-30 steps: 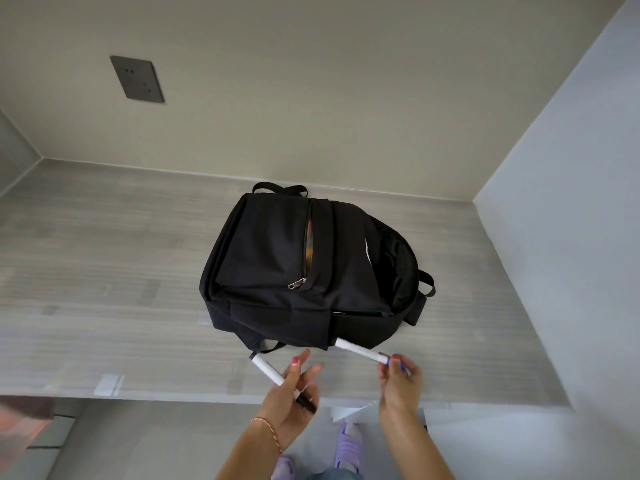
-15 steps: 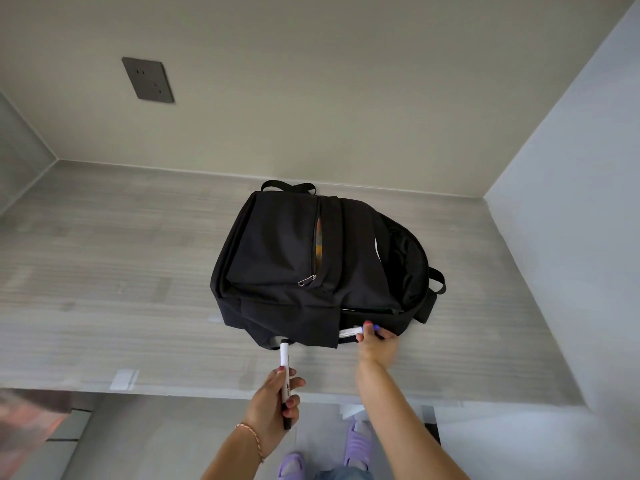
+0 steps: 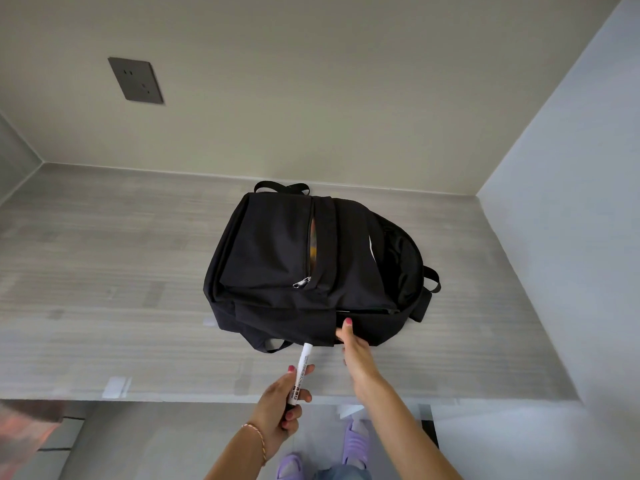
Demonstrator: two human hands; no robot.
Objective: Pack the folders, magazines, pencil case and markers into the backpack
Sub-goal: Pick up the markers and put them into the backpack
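A grey wood-grain desk [image 3: 104, 271] sits in a walled alcove, with one dark wall socket [image 3: 135, 80] on the back wall. One black backpack [image 3: 277, 265] lies flat near the middle of the desk, its front pocket zip partly open with something orange and yellow showing inside. At the desk's near edge, the person's left hand [image 3: 280, 403] curls round one white marker [image 3: 302, 368] with a dark cap end, its tip pointing at the pack's bottom edge. Black printing runs along the barrel, too small to read. The right hand [image 3: 353, 348] is relaxed, fingers loosely extended, thumb touching the pack's side just below a side zip, holding nothing. Two lilac slippers [image 3: 356, 445] show below.
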